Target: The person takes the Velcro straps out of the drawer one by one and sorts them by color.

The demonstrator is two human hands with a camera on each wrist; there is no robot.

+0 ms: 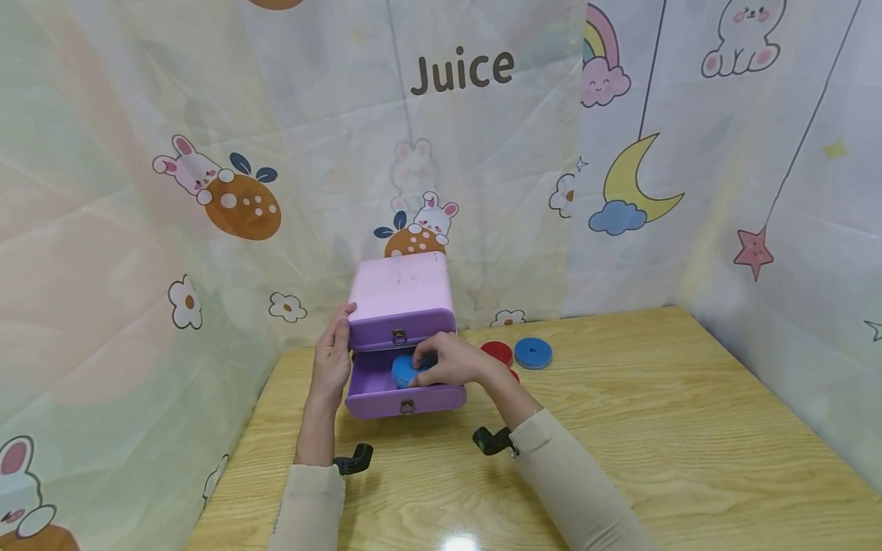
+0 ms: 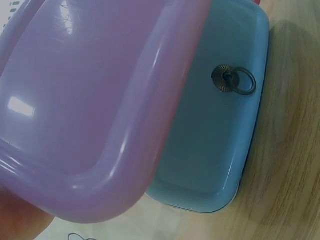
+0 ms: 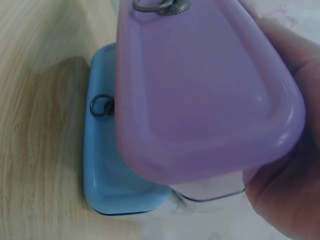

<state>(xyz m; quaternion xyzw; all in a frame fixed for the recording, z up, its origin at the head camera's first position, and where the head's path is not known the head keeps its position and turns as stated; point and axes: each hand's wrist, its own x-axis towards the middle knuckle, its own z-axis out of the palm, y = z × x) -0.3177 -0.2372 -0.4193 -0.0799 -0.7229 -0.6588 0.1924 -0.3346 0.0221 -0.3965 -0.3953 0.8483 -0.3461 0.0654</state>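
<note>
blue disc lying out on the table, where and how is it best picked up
Best pinched across its round rim, thumb and fingers on opposite edges, coming down from the front right. The blue disc lies flat on the table, so its rim probably offers the surest hold, and the red disc sits close on its left, making the right side the freer approach.

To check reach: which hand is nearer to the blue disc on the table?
Right: the right hand, at the open drawer, is left of the disc; the left hand, farther left, touches the cabinet.
</note>
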